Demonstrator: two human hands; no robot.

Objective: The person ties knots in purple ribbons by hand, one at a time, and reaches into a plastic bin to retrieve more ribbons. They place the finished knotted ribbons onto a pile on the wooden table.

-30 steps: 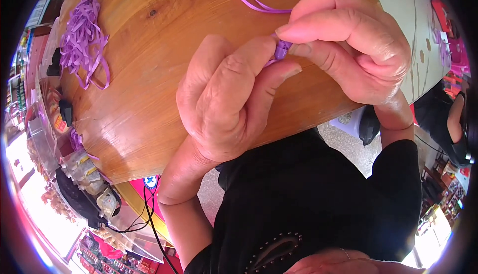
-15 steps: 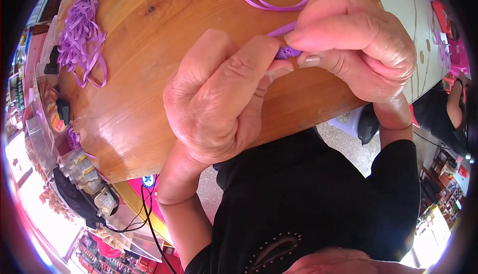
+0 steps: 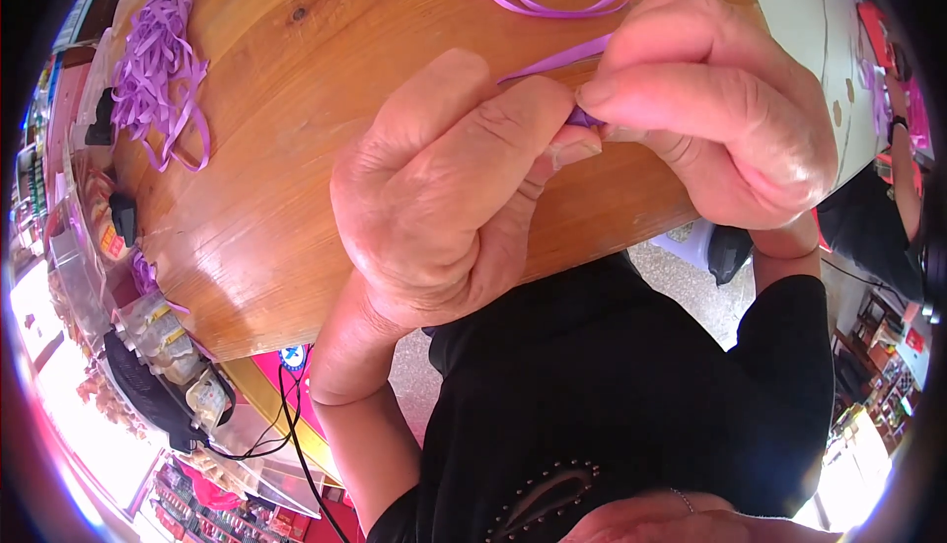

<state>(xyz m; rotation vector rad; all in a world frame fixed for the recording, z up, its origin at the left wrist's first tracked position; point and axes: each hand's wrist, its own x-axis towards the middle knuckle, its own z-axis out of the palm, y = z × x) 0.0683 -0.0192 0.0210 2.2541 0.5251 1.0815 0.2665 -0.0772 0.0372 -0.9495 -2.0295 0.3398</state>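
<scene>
Between my two hands a small folded piece of purple ribbon (image 3: 584,118) is pinched, mostly covered by fingertips. My left hand (image 3: 449,183) is closed, thumb and forefinger gripping its left side. My right hand (image 3: 725,109) is also closed, pinching the same piece from the right with thumb and forefinger. A flat strip of the ribbon runs behind the fingers, and a loose purple loop (image 3: 557,12) lies on the wooden table (image 3: 266,198) beyond. The exact shape of the fold is hidden by my fingers.
A tangled heap of purple ribbon strips (image 3: 158,70) lies at the table's far left. Clear plastic packages and a black pouch (image 3: 148,385) sit beside the left edge, with black cables (image 3: 286,405) below. A white marbled surface (image 3: 809,60) adjoins at right. Another person (image 3: 873,213) is at the far right.
Both hands have shifted slightly right, still pinching the ribbon. Less of the folded piece shows between the fingers, and more of the strip behind them is visible.
</scene>
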